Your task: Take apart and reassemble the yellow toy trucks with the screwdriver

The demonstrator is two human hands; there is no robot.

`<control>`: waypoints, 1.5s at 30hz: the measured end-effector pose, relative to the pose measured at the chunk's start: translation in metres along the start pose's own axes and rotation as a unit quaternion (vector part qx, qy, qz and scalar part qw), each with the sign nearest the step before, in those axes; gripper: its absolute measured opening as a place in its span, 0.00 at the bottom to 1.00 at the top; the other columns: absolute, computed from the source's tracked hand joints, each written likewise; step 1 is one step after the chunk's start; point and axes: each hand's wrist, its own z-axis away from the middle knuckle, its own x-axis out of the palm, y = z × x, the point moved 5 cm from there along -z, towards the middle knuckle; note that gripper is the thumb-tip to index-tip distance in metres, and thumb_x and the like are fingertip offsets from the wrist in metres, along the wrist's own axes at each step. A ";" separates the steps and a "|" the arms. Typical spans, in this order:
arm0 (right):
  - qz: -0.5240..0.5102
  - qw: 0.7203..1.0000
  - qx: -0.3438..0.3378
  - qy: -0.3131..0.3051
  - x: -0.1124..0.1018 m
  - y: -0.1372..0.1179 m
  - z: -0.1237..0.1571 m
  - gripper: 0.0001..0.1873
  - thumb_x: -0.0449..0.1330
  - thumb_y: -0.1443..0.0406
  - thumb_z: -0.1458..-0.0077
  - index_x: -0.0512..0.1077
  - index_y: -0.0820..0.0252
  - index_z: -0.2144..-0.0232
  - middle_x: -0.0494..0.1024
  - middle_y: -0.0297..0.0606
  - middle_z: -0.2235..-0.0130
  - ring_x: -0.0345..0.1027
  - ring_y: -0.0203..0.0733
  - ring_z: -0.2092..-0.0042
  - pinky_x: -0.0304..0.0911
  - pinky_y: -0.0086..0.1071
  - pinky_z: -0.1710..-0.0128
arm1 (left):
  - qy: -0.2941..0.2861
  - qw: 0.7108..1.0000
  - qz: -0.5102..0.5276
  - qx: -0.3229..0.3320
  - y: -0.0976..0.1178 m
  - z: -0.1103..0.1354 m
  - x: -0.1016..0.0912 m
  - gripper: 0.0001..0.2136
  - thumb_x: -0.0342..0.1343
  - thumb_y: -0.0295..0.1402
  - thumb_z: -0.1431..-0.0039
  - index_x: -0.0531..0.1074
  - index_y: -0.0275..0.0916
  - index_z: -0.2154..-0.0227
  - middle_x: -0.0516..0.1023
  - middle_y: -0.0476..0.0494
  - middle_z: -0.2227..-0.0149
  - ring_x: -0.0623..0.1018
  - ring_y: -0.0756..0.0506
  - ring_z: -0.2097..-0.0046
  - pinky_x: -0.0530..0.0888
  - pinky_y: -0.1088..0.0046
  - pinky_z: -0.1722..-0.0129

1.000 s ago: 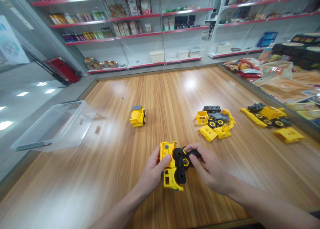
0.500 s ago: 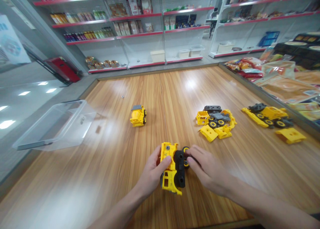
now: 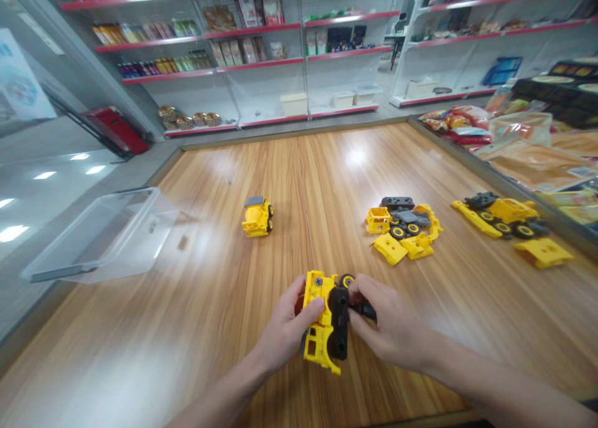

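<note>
My left hand [image 3: 286, 319] grips a yellow toy truck [image 3: 318, 337] above the near part of the table, its thumb across the yellow body. The truck is tipped so that its black chassis [image 3: 339, 328] faces right. My right hand [image 3: 385, 313] is closed at the chassis side, thumb and fingers pinching a small black part [image 3: 365, 309] whose exact kind is partly hidden. A black wheel with a yellow hub [image 3: 346, 281] shows just above those fingertips; whether it is fixed to the chassis, I cannot tell.
A small yellow mixer truck [image 3: 258, 217] stands farther back on the wooden table [image 3: 210, 328]. Loose yellow and black toy parts [image 3: 406, 228] lie to the right, beside another toy vehicle [image 3: 509, 216]. A clear plastic bin [image 3: 100, 235] sits at the left edge.
The truck has shifted slightly nearer and to the right in my left hand. My right fingers have turned; one of two visible wheels is now out of sight and the black part shows more.
</note>
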 end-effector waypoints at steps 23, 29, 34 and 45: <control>0.158 0.986 0.052 -0.001 -0.007 0.020 -0.001 0.05 0.53 0.71 0.41 0.68 0.59 0.67 0.71 0.38 0.66 0.66 0.42 0.64 0.58 0.34 0.65 | 0.077 0.996 0.027 -0.048 -0.007 -0.010 -0.014 0.16 0.55 0.41 0.39 0.69 0.34 0.54 0.78 0.40 0.62 0.76 0.48 0.69 0.71 0.74 0.69; 0.180 0.980 0.082 0.009 -0.005 0.026 -0.001 0.07 0.51 0.70 0.39 0.67 0.58 0.68 0.73 0.37 0.66 0.68 0.42 0.64 0.58 0.32 0.66 | 0.081 0.996 -0.043 -0.007 -0.005 -0.006 -0.011 0.14 0.58 0.40 0.40 0.69 0.37 0.56 0.78 0.41 0.60 0.77 0.45 0.63 0.73 0.71 0.63; 0.197 0.975 0.099 0.005 -0.002 0.028 0.000 0.07 0.52 0.68 0.39 0.68 0.58 0.69 0.74 0.38 0.67 0.69 0.42 0.64 0.58 0.32 0.66 | 0.113 0.988 -0.105 0.017 -0.011 -0.007 -0.016 0.11 0.58 0.39 0.41 0.71 0.38 0.60 0.77 0.43 0.62 0.76 0.44 0.61 0.72 0.72 0.61; 0.242 0.960 0.140 0.022 -0.004 0.040 0.002 0.07 0.53 0.69 0.40 0.70 0.59 0.60 0.78 0.42 0.62 0.73 0.48 0.60 0.58 0.34 0.65 | 0.121 0.990 -0.078 -0.001 -0.008 -0.010 -0.018 0.14 0.58 0.41 0.41 0.71 0.36 0.58 0.79 0.40 0.62 0.79 0.41 0.62 0.76 0.68 0.63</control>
